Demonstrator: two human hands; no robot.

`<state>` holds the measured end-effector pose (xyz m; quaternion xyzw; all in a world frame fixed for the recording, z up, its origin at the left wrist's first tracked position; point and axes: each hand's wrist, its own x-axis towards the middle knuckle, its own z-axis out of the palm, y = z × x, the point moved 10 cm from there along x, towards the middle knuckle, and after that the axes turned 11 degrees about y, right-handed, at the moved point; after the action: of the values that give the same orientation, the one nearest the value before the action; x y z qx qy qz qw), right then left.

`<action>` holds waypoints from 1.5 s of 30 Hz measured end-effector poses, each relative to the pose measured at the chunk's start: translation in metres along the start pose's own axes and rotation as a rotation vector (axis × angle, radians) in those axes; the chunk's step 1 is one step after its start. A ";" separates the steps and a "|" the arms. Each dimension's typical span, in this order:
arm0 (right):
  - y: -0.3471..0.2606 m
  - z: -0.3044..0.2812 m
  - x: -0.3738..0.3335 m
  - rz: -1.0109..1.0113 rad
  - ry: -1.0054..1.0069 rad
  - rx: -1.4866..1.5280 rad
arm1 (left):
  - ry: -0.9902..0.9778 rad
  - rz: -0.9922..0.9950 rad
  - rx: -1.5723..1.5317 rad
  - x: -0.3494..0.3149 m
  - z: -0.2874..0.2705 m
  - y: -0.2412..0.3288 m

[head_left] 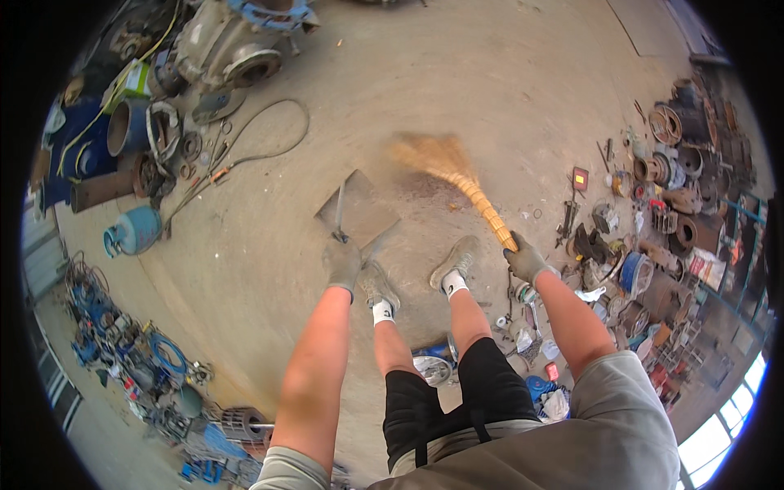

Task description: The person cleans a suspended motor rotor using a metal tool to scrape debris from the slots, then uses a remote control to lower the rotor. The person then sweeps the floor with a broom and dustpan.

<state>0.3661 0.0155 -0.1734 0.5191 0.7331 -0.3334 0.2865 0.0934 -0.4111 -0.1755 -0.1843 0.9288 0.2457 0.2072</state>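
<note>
My right hand (pixel 527 258), in a grey glove, is closed around the handle of a straw broom (pixel 478 196). The broom's bristles (pixel 429 153) are smeared by motion near a patch of dark reddish dirt (pixel 437 194) on the floor. In front of my left foot, my gloved left hand (pixel 341 263) grips the handle of a flat metal dustpan (pixel 363 211), which lies on or just above the floor. The bristles are apart from the pan, to its far right.
A blue gas cylinder (pixel 133 231) lies at the left, near a looped hose (pixel 282 151). Large metal housings (pixel 216 49) stand at the far left. Many metal parts (pixel 653 245) crowd the right side. More blue fittings (pixel 139 359) are heaped at the lower left.
</note>
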 end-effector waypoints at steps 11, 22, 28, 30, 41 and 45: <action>0.103 0.046 0.116 0.364 0.372 0.611 | -0.088 0.272 0.182 -0.027 0.024 0.044; 0.133 0.107 -0.067 0.477 -0.013 0.727 | -0.085 0.191 0.259 -0.018 0.032 0.025; 0.172 0.034 0.023 0.288 0.485 0.504 | -0.066 0.204 0.188 -0.013 0.033 0.013; 0.190 0.053 0.075 0.394 0.442 0.510 | -0.057 0.221 0.186 -0.008 0.033 0.005; 0.182 0.142 -0.072 0.533 0.127 0.796 | -0.093 0.363 0.175 -0.004 0.038 0.024; 0.203 0.139 -0.061 0.604 0.328 0.617 | -0.113 0.249 0.199 -0.002 0.036 0.019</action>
<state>0.5882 -0.0799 -0.2507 0.8162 0.4512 -0.3512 0.0830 0.0973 -0.3761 -0.1955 -0.0322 0.9511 0.1863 0.2441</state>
